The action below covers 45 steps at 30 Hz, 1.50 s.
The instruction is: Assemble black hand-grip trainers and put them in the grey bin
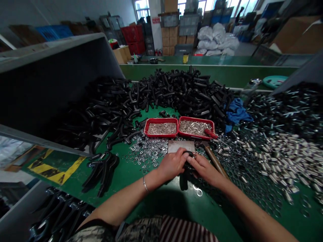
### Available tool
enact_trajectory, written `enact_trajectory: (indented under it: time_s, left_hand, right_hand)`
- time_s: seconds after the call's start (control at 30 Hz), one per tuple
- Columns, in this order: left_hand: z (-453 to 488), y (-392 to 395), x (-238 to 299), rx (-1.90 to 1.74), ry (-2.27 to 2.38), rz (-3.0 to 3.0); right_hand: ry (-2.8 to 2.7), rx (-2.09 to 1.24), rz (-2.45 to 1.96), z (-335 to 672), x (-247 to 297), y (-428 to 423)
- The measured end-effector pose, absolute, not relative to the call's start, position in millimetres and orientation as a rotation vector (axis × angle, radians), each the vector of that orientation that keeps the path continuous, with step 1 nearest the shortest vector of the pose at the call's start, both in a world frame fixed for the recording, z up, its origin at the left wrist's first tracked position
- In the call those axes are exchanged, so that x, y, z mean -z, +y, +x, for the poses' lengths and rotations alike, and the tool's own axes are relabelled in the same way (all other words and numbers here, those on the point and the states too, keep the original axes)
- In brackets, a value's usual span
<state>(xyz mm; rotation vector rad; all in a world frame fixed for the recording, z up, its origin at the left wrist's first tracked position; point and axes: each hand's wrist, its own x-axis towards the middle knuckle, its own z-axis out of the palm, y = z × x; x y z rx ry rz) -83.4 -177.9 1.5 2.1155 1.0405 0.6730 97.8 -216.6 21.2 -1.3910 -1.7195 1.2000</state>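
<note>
Both hands meet over the bench around a black curved handle-like part, whose lower end hangs below the fingers. My left hand is closed on it from the left. From the other side my right hand grips it, thumb at its top end by the left fingertips. Fingers hide most of the part. Just beyond them lies a flat metal plate. A hammer with a wooden handle rests right of the plate. Two shiny rings lie below my right hand.
Two red trays of small metal pieces, the left and right, stand beyond the plate. Black parts are heaped behind. Loose washers lie left, metal sleeves right. A blue cloth and a grey bin flank the heap.
</note>
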Motion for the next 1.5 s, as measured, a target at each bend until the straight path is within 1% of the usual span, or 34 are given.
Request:
enact_trajectory:
  time_s: [0.1,0.2,0.27,0.33,0.43,0.53,0.6,0.67,0.83,1.0,1.17,1.27,1.33,1.4,1.47,1.5]
  left_hand:
    - [-87,-175,-6,-0.507,0.968,2.332]
    - [-84,-163,-4,-0.244,0.941,2.559]
    - [-79,-150,3,-0.171,1.001,2.592]
    - [-73,-135,11,-0.176,1.117,2.561]
    - [-65,-113,19,-0.206,1.153,2.649]
    - [-57,-88,13,-0.298,1.125,2.782]
    - [-47,-66,5,-0.347,1.173,2.833]
    - [-33,-42,-3,-0.319,1.199,2.885]
    - [-3,1,0,-0.19,1.204,2.901]
    - [0,-1,12,-0.216,1.256,2.869]
    - [-6,-7,19,-0.455,1.255,2.76]
    - [-8,-4,19,-0.606,1.208,2.617]
    - [-13,-6,15,-0.767,1.139,2.479]
    - [-24,-17,11,-0.956,1.081,2.307]
    - [-40,-40,9,-1.061,1.052,2.127]
    - [-49,-55,10,-1.053,1.039,2.055]
  right_hand:
    - [-1.7,-1.295,-1.416,90,-13,-222]
    - [-1.705,-1.28,-1.47,87,-1,-216]
    - [-1.786,-1.219,-1.567,92,6,-200]
    - [-1.94,-1.005,-1.703,106,7,-179]
    - [-2.055,-0.476,-1.828,133,-1,-143]
    - [-2.156,-0.006,-1.891,152,-11,-114]
    - [-2.253,0.183,-1.948,153,-13,-96]
    - [-2.289,0.258,-2.001,149,-9,-80]
    - [-2.29,0.28,-2.043,145,6,-52]
    - [-2.309,0.311,-1.967,151,16,-50]
    - [-2.279,0.315,-1.905,148,20,-50]
    - [-2.175,0.319,-1.918,145,20,-51]
    - [-2.08,0.323,-1.938,144,18,-59]
    - [-2.007,0.234,-1.836,145,17,-75]
    - [-2.0,0.01,-1.622,148,19,-100]
    - [-2.011,-0.134,-1.514,149,21,-113]
